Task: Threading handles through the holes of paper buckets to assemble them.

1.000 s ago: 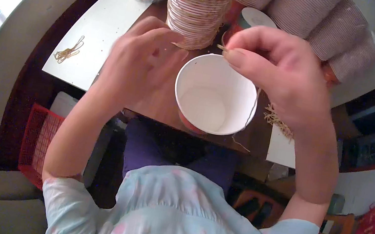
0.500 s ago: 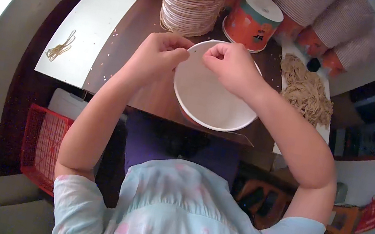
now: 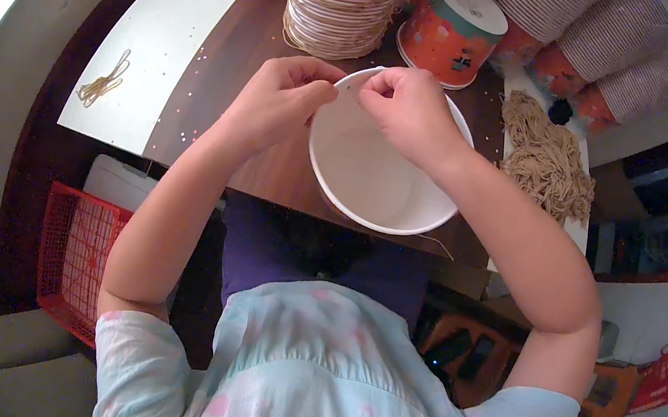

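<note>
A white-lined paper bucket [image 3: 383,186] stands near the table's front edge, its round mouth facing up toward me. At its far left rim, my left hand [image 3: 292,98] is closed, thumb and fingers pinched together against the outside. My right hand [image 3: 410,119] reaches over the mouth with thumb and forefinger pinched just inside the far rim. Whatever lies between the fingertips of either hand is too small or hidden to make out. A thin cord end [image 3: 439,246] sticks out below the bucket's near right rim.
A tall stack of nested buckets with cords [image 3: 339,4] rises behind. Beside it, an orange bucket [image 3: 449,37] stands upside down. Wrapped bucket stacks [image 3: 594,27] fill the back right. Loose tan cords [image 3: 543,161] lie at right, a small cord bundle [image 3: 104,81] at left. A red crate [image 3: 80,253] sits below.
My right fingertips have shifted slightly left and away along the inside of the far rim. My left hand and the bucket have hardly moved.
</note>
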A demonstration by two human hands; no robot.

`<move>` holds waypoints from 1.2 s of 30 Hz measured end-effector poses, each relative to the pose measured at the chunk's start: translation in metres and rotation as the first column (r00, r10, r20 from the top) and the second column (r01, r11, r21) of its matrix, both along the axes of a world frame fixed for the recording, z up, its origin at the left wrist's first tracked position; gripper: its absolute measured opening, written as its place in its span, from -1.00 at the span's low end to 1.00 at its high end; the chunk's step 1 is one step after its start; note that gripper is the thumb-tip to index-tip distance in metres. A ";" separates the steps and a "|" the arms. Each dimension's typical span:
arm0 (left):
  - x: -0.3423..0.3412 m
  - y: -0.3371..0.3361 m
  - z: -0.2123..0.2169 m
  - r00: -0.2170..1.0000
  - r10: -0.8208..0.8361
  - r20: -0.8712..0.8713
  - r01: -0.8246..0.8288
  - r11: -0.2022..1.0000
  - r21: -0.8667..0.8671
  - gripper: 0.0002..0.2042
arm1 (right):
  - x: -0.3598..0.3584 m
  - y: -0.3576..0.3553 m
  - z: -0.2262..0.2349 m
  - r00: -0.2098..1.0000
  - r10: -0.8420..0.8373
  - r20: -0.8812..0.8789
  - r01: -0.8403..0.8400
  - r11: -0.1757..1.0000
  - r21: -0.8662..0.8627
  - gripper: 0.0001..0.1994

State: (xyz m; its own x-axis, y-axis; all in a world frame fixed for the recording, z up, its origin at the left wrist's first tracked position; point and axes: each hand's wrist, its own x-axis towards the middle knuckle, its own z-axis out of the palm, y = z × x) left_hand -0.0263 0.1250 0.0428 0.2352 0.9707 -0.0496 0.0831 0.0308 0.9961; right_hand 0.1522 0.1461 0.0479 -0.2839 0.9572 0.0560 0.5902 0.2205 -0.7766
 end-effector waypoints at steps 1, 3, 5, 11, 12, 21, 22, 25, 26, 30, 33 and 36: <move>0.000 0.001 -0.001 1.000 -0.001 0.001 0.001 1.000 -0.003 -0.72 | 0.000 0.001 -0.001 1.000 -0.001 0.000 0.001 1.000 0.000 -0.87; -0.001 0.002 -0.001 1.000 -0.003 0.003 0.003 1.000 -0.007 -0.72 | 0.000 0.002 -0.001 1.000 0.000 0.019 0.000 1.000 0.011 -0.86; 0.000 0.001 0.000 1.000 -0.001 -0.006 0.001 1.000 -0.003 -0.72 | -0.002 0.002 0.002 1.000 -0.018 0.024 0.018 1.000 0.004 -0.86; -0.003 0.004 0.003 1.000 -0.017 0.025 0.020 0.994 -0.106 -0.73 | -0.004 0.003 0.004 1.000 -0.023 0.020 0.024 0.999 -0.044 -0.86; -0.005 0.005 0.001 1.000 -0.017 0.025 0.019 0.994 -0.105 -0.73 | -0.004 0.003 0.005 1.000 -0.014 0.027 0.015 0.999 -0.052 -0.85; -0.002 0.010 -0.003 0.981 -0.150 -0.120 0.157 0.987 0.046 -0.81 | -0.002 -0.003 0.000 0.999 0.027 -0.036 -0.030 0.996 -0.087 -0.85; -0.003 0.011 -0.003 0.955 -0.135 -0.263 0.176 0.975 0.139 -0.82 | -0.002 -0.003 0.000 0.999 0.028 -0.037 -0.031 0.996 -0.082 -0.85; 0.002 0.008 0.002 0.884 -0.053 -0.465 0.217 0.927 0.306 -0.85 | 0.003 -0.005 0.000 0.997 0.031 -0.069 -0.039 0.993 -0.114 -0.86; 0.005 0.005 0.004 0.852 0.000 -0.523 0.232 0.896 0.379 -0.86 | 0.006 -0.005 0.001 0.996 0.053 -0.067 -0.060 0.992 -0.109 -0.87; 0.006 -0.011 0.007 0.869 -0.022 -0.494 0.161 0.957 0.240 -0.86 | 0.013 -0.007 0.005 0.982 0.143 -0.123 -0.157 0.981 -0.115 -0.88; 0.008 -0.017 -0.009 0.997 -0.041 -0.058 0.037 0.997 -0.069 -0.82 | 0.021 -0.020 0.037 0.977 0.094 -0.191 -0.158 0.921 -0.357 -0.80; 0.005 -0.030 -0.014 0.878 0.116 0.465 0.104 0.901 -0.421 -0.90 | 0.036 -0.039 0.043 0.975 0.206 0.088 -0.182 0.957 -0.227 -0.51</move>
